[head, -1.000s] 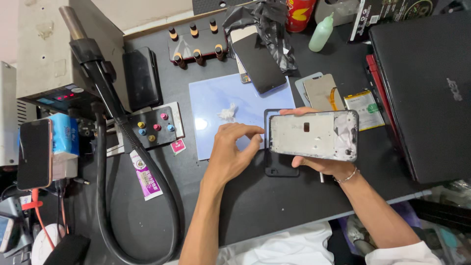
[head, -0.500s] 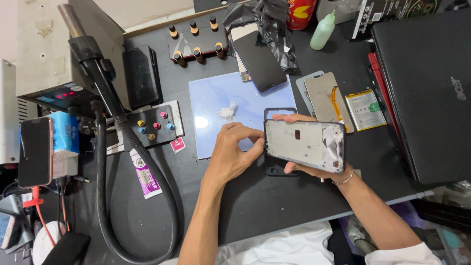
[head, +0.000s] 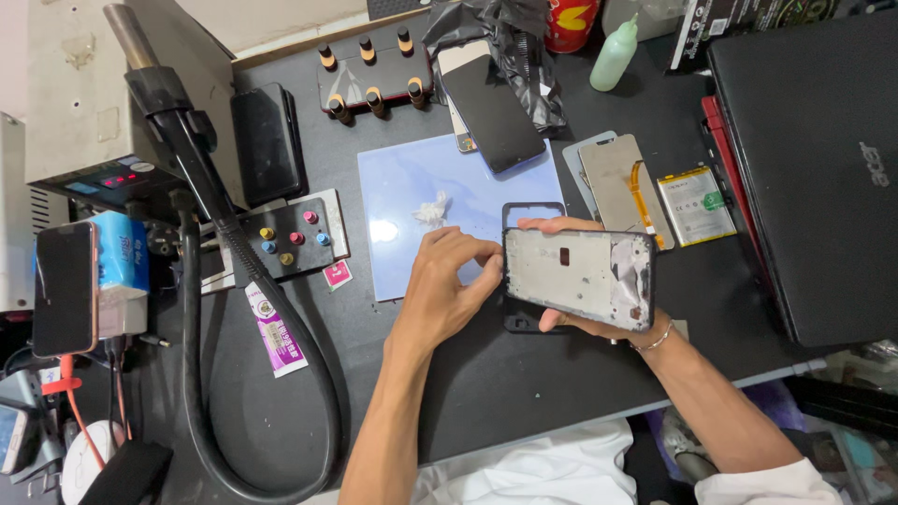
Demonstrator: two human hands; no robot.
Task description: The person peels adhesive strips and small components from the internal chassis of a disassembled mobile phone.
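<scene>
Over the last second the phone frame (head: 580,279) has shifted left in the view and slightly lower, and its long edges now slope a little down to the right. The right hand (head: 599,323) under it has moved along with it. The left hand (head: 447,292), earlier just short of the frame's left end, now has its fingertips touching that edge.
</scene>
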